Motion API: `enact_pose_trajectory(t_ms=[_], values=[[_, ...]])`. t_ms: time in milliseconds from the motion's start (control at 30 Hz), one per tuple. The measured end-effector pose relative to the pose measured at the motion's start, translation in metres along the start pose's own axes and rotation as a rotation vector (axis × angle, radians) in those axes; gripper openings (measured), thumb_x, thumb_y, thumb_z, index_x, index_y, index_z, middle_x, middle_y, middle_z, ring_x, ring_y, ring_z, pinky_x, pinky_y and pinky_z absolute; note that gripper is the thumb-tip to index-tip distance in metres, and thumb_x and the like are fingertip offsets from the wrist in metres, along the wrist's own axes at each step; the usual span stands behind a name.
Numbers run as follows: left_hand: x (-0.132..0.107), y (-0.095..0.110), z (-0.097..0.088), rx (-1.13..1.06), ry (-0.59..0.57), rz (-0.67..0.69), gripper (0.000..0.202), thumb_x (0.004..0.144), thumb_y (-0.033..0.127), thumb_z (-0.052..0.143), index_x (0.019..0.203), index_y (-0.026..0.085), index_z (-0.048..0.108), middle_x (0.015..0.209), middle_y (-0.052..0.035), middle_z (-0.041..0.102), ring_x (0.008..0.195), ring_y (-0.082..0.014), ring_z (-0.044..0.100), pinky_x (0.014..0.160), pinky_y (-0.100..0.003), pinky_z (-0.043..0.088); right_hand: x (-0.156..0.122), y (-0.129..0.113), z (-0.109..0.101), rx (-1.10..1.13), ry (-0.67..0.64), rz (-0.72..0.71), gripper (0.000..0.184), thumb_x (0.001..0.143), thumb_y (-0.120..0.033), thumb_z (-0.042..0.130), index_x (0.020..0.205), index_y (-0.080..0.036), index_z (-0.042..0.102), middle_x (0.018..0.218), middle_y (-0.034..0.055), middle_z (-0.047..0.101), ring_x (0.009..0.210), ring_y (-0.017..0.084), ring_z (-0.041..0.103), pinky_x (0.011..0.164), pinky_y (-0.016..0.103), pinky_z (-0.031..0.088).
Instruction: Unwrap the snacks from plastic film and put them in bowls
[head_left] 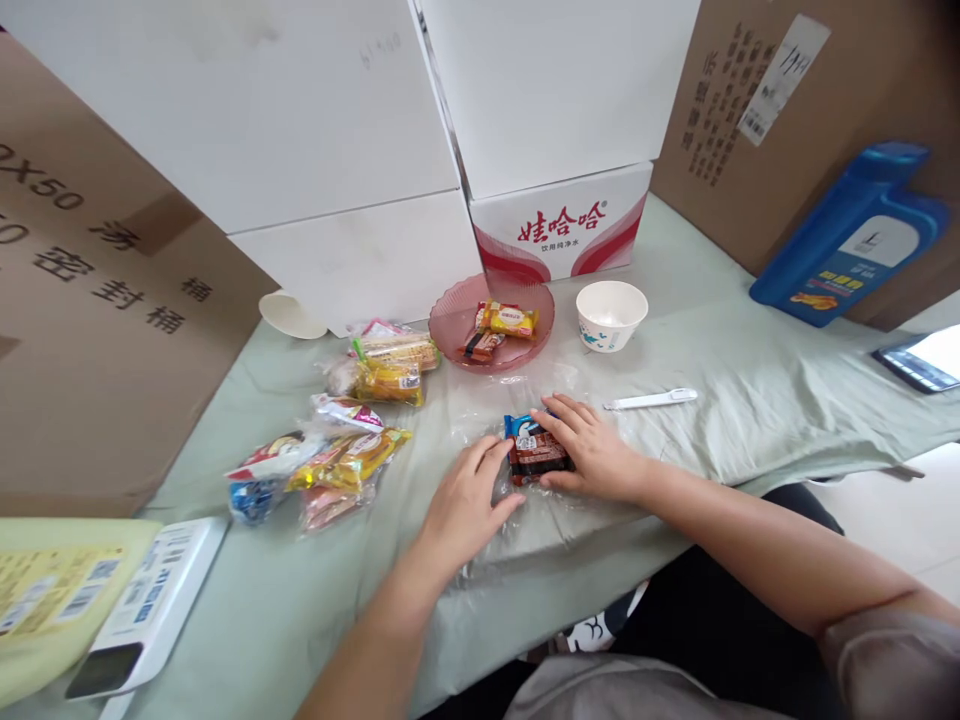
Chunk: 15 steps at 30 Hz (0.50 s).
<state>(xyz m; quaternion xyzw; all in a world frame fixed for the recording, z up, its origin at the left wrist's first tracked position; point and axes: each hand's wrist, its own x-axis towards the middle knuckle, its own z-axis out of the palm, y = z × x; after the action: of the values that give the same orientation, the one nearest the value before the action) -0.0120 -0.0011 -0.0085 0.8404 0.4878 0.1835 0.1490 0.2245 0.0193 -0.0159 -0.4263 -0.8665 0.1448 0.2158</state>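
Note:
A packaged snack bar [537, 462] in a blue and brown wrapper lies on a sheet of clear plastic film [480, 395] near the front of the table. My right hand [592, 455] holds its right end, thumb along the near side and fingers over the top. At its left edge is my left hand [466, 500], fingers apart, the index fingertip close to or touching the wrapper. Behind them stands a pink glass bowl [442, 325] with several wrapped snacks [510, 320] in it.
Several more packaged snacks [352, 460] lie left. A paper cup [611, 315] and a white plastic knife-like tool [652, 400] are right. Cardboard boxes [337, 120] wall the back. A blue bottle [847, 240] leans far right; a white scale-like device [150, 610] sits front left.

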Motion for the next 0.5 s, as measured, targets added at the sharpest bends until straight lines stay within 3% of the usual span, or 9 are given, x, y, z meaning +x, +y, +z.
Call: enact_pose_trajectory(t_ms=[67,200,367,500], values=[[0.000,-0.003,0.006,0.025,-0.057,-0.023,0.071,0.075,0.026,0.073,0.139,0.025,0.043,0.136,-0.0103,0.053,0.126,-0.0300,0.051,0.104,-0.047,0.045,0.001,0.002,0.002,-0.046,-0.030,0.058,0.081,0.079,-0.054,0.068,0.145,-0.019,0.039,0.144,0.0205,0.043,0.129,0.037,0.042,0.102,0.055,0.037],[-0.001,-0.005,0.005,0.008,-0.096,-0.075,0.086,0.072,0.027,0.077,0.146,0.025,0.032,0.134,-0.0110,0.055,0.126,-0.0306,0.051,0.105,-0.048,0.044,0.002,0.007,-0.011,-0.027,0.011,0.124,0.072,0.071,-0.046,0.078,0.132,-0.017,0.052,0.116,0.0152,0.060,0.107,0.032,0.054,0.094,0.049,0.044],[0.001,-0.003,0.001,-0.003,-0.125,-0.116,0.085,0.071,0.029,0.077,0.145,0.022,0.034,0.138,-0.0131,0.052,0.129,-0.0317,0.049,0.106,-0.048,0.043,0.001,0.005,-0.020,0.111,0.015,0.209,0.058,0.064,-0.025,0.082,0.117,-0.019,0.058,0.103,0.0086,0.060,0.097,0.026,0.058,0.087,0.042,0.048],[0.001,-0.005,0.004,-0.003,-0.110,-0.088,0.083,0.071,0.030,0.078,0.143,0.021,0.038,0.138,-0.0129,0.052,0.128,-0.0316,0.050,0.107,-0.048,0.042,0.003,0.000,-0.025,0.318,0.073,0.133,0.037,0.069,-0.013,0.071,0.103,-0.022,0.061,0.095,0.0034,0.058,0.087,0.018,0.060,0.078,0.032,0.049]])
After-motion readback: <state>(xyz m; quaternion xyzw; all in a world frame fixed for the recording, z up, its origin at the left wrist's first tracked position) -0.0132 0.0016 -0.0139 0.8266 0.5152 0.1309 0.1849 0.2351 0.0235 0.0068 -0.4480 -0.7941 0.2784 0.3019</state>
